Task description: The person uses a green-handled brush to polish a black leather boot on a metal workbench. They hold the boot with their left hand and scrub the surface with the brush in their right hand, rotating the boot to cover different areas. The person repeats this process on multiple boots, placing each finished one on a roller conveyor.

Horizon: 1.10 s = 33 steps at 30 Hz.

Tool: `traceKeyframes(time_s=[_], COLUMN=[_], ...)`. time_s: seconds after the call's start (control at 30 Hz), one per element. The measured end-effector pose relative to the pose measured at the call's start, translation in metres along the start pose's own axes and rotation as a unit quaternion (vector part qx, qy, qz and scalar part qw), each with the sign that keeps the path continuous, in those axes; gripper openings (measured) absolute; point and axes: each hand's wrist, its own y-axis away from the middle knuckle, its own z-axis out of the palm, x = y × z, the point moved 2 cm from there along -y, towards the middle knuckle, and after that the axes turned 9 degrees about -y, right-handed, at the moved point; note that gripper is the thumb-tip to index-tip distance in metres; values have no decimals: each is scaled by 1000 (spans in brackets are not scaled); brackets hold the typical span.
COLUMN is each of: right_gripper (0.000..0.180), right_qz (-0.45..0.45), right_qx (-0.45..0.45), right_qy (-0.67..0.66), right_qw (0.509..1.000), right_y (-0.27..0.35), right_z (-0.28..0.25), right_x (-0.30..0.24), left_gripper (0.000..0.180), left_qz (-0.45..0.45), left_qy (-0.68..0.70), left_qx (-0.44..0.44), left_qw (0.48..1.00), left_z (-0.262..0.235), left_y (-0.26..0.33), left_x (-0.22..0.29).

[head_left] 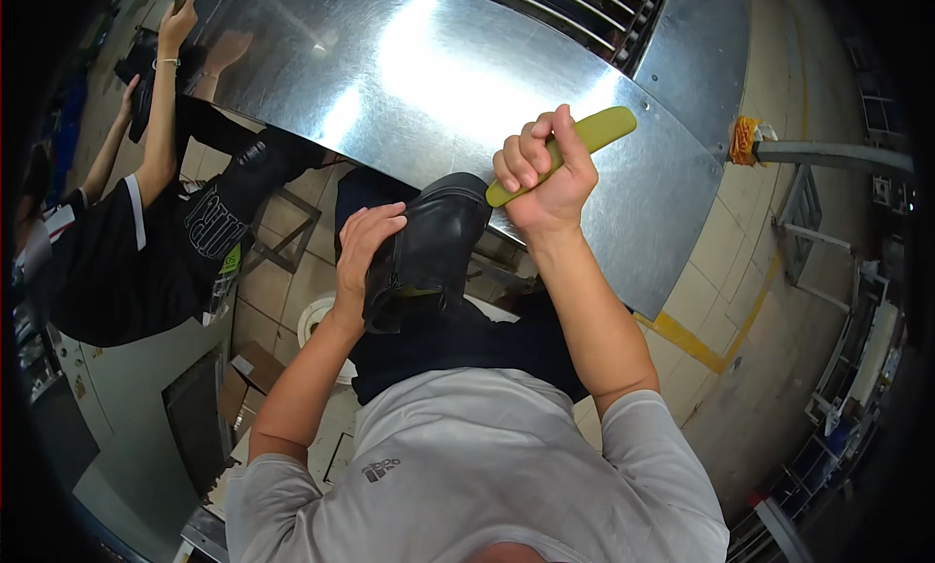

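Note:
A black leather shoe (436, 240) rests over my lap, its rounded toe pointing away toward the metal table. My left hand (362, 253) grips it along the left side, fingertips near the upper, thumb out of sight. The opening of the shoe faces me, and something yellowish shows inside. In my right hand (547, 173) is an olive-green bar-shaped tool (606, 127) with a rounded end, my fingers wrapped round its middle. The tool's lower end is right beside the shoe's toe; I cannot tell whether they touch.
A shiny metal table (321, 71) spans the front, with a slatted roller section (584, 8) beyond it. At left sits another person (107, 261) in black, hands raised with a dark shoe. A pipe (828, 156) with orange wrapping stands right; a cardboard box (255, 368) lies lower left.

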Motion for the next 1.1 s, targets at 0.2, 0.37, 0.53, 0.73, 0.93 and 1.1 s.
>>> traceKeyframes(time_s=[0.2, 0.37, 0.53, 0.73, 0.93, 1.1], right_gripper=[34, 23, 29, 34, 28, 22], right_qz=[39, -12, -7, -29, -26, -138], right_qx=[-25, -118, -34, -9, -28, -115], right_qy=[40, 177, 45, 20, 71, 272], right_qw=[998, 977, 998, 999, 997, 945], right_y=[-4, 6, -2, -6, 1, 15], right_z=[9, 23, 11, 2, 13, 29], right_x=[16, 19, 13, 12, 21, 31], left_gripper=[49, 46, 41, 40, 39, 36], left_qz=[-17, -27, -44, -40, -35, -57], left_qy=[24, 36, 23, 40, 35, 38], left_qx=[-15, -23, -31, -20, -9, -15], left_qw=[999, 999, 998, 998, 999, 998], left_z=[0, -4, -3, -3, 0, -7], left_y=[2, -8, -5, -8, -2, -12], left_x=[-9, -7, -9, -13, -14, -1])
